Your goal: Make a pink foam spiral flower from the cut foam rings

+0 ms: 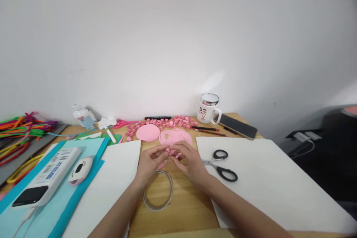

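The left hand (150, 160) and right hand (187, 160) are meeting over the middle of the wooden table (178, 208), fingertips pressed together and pinching a small pink paper piece (169, 151) between them. The piece is being held just above the table, close in front of the person, probably so the fine finger work stays in clear view. A ring of tape (158, 190) is lying directly under the wrists, and scissors (221, 164) are resting just right of the right hand, both within easy reach. Pink paper discs (156, 132) and a row of small pink rolled pieces (164, 122) are sitting farther back, apart from the hands, likely as stock and finished items. A mug (208, 108) is standing behind, by the wall.
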`<action>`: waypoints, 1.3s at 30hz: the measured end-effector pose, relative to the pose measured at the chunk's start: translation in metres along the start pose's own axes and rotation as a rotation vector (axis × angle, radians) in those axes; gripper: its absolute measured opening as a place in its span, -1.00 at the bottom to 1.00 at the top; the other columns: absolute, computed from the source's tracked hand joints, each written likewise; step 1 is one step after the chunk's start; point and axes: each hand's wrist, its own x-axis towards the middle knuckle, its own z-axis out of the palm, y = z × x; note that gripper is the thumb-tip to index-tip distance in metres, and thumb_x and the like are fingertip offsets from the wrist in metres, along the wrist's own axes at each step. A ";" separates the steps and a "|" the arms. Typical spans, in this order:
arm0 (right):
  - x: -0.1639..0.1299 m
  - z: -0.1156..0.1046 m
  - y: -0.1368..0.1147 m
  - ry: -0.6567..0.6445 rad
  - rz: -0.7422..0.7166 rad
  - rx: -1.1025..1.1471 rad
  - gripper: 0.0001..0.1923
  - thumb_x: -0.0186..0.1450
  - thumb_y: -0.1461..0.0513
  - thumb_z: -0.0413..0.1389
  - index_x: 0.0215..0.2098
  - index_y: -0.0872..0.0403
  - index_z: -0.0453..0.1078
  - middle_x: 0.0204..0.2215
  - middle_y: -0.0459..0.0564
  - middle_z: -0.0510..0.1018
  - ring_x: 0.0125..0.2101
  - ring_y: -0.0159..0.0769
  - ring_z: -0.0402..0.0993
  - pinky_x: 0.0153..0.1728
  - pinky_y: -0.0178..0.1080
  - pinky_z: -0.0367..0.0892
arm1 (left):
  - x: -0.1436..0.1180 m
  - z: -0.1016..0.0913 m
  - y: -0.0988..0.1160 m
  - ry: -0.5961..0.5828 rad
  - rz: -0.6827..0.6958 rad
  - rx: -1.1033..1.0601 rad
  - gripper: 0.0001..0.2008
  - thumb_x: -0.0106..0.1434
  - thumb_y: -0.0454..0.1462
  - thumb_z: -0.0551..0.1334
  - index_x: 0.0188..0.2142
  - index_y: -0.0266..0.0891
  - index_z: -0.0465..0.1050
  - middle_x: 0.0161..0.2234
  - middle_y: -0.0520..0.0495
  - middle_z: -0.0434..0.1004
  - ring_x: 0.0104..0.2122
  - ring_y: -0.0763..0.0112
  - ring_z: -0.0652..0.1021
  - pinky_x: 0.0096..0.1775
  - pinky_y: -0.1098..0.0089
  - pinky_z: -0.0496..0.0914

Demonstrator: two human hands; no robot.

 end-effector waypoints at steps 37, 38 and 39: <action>-0.001 0.003 0.001 -0.012 -0.017 -0.059 -0.76 0.21 0.30 0.01 -0.14 0.03 0.32 -0.31 0.01 0.37 -0.41 -0.40 0.39 -0.42 -0.34 0.43 | 0.001 0.000 -0.002 0.037 -0.034 -0.017 -0.64 -0.14 -0.23 0.36 -0.30 -0.31 0.51 -0.50 -0.07 0.56 -0.46 0.38 0.52 -0.35 0.40 0.39; -0.001 0.003 0.001 -0.011 -0.012 -0.058 -0.76 0.21 0.31 0.01 -0.14 0.03 0.32 -0.30 0.02 0.37 -0.41 -0.39 0.39 -0.42 -0.34 0.43 | 0.001 0.000 -0.002 0.030 -0.056 -0.034 -0.63 -0.15 -0.23 0.37 -0.28 -0.31 0.51 -0.50 -0.07 0.56 -0.46 0.38 0.52 -0.34 0.40 0.39; -0.001 0.003 0.002 -0.009 -0.006 -0.057 -0.75 0.21 0.31 0.01 -0.14 0.02 0.32 -0.30 0.02 0.37 -0.40 -0.39 0.39 -0.42 -0.33 0.43 | 0.001 0.000 -0.002 0.023 -0.074 -0.048 -0.62 -0.15 -0.23 0.37 -0.28 -0.31 0.50 -0.49 -0.08 0.56 -0.44 0.38 0.53 -0.33 0.41 0.39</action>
